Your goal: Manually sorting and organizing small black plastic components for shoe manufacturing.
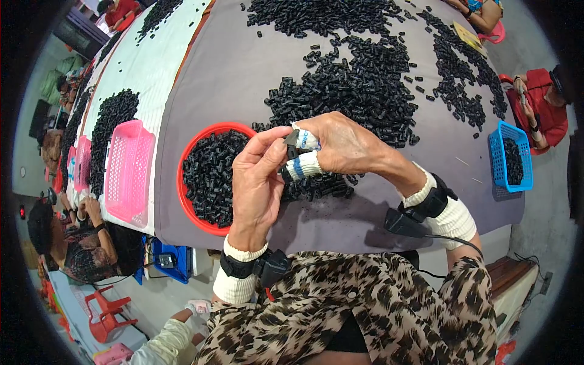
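Note:
Above the near part of the table, my two hands meet fingertip to fingertip. My left hand [258, 176] is closed, its thumb and forefinger pinching a small dark plastic piece [292, 139]. My right hand [353, 143] is closed on the same piece from the other side. White cloth sleeves with blue marks cover its thumb and a finger. Below and beyond the hands spreads a large heap of short black plastic cylinders [347, 91]. A round red basin [190, 210] full of the same black parts stands beside my left hand, partly hidden by it.
A pink basket [129, 170] stands left of the basin; a blue basket [524, 164] with black parts stands at the right edge. Co-workers sit at left [79, 237] and right [544, 115]. Black cables hang from the bands at my wrists. A red stool [106, 313] is lower left.

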Demonstrator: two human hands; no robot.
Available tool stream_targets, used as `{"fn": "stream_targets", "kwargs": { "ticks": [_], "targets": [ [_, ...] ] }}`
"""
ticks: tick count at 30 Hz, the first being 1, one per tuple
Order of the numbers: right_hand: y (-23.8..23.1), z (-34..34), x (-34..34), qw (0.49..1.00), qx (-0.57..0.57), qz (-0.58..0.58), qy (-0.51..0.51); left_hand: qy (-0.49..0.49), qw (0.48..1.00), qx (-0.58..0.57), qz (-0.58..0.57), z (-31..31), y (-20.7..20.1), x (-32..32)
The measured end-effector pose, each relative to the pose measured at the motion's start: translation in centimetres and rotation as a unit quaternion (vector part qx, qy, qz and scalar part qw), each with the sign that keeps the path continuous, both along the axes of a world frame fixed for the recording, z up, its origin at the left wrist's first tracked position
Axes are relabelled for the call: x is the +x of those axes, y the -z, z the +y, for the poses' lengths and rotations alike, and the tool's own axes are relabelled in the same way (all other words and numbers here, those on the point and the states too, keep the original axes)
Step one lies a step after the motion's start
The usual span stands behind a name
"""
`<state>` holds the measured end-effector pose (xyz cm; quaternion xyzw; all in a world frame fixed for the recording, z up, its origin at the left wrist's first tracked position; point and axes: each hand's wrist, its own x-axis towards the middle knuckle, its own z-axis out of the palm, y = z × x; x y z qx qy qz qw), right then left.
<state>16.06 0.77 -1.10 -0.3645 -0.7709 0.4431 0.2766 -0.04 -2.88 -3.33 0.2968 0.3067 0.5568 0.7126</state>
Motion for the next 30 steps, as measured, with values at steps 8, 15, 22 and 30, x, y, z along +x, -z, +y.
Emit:
{"fn": "stream_targets", "kwargs": {
  "ticks": [8,15,22,30],
  "targets": [
    [0.0,-0.15,0.17,1.0,-0.011,0.016,-0.007,-0.002,1.0,0.011,0.005,0.07,-0.15,0.37],
    [-0.41,-0.21,0.47,0.999,-0.006,-0.045,-0.005,0.005,1.0,0.021,0.011,0.12,-0.45,0.47],
    [-0.55,-0.47,0.45,0.999,-0.029,0.022,0.027,0.027,0.998,0.008,-0.055,0.15,-0.36,0.71],
    [-0.35,-0.32,0.67,0.999,-0.024,0.022,0.021,0.041,0.996,0.008,-0.074,0.26,0.09,0.65]
  ]
}}
